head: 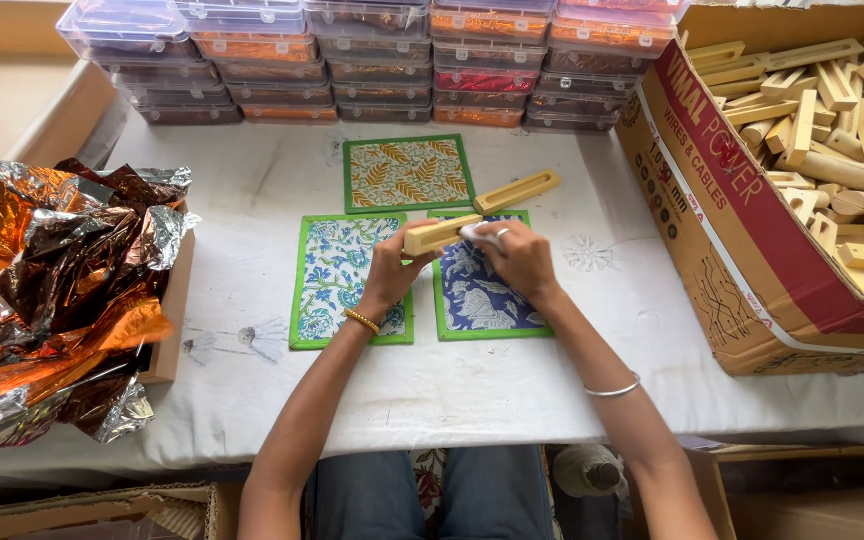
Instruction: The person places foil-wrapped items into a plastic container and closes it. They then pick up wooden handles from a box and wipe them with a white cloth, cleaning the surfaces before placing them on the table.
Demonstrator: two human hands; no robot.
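The left hand was closed round the near end of a pale wooden block held just above the blue printed cards on the worktop, its long axis running rightward and slightly away, while the right hand pinched a small white piece against its far end.
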